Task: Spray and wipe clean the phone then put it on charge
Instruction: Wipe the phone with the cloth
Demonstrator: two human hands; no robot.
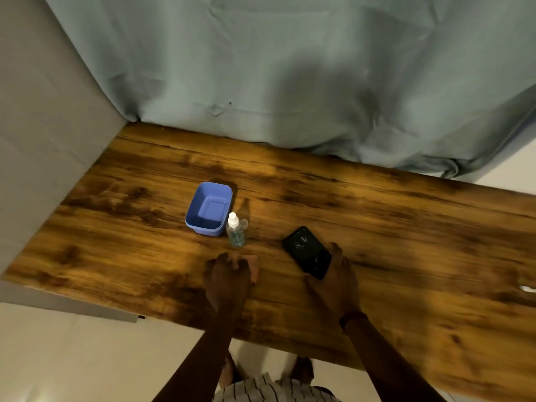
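A black phone (307, 251) with smudges on its screen is in my right hand (336, 281), which grips its near end just above the wooden table (406, 227). A small clear spray bottle (236, 235) with blue liquid and a white nozzle stands upright near the middle of the table. My left hand (229, 278) rests on the table just in front of the bottle, fingers curled; whether it holds a cloth I cannot tell.
A blue plastic tub (208, 208) sits just left of the bottle, touching or nearly so. A grey-green curtain (290, 82) hangs behind the table. A small white object (526, 288) lies at the right edge.
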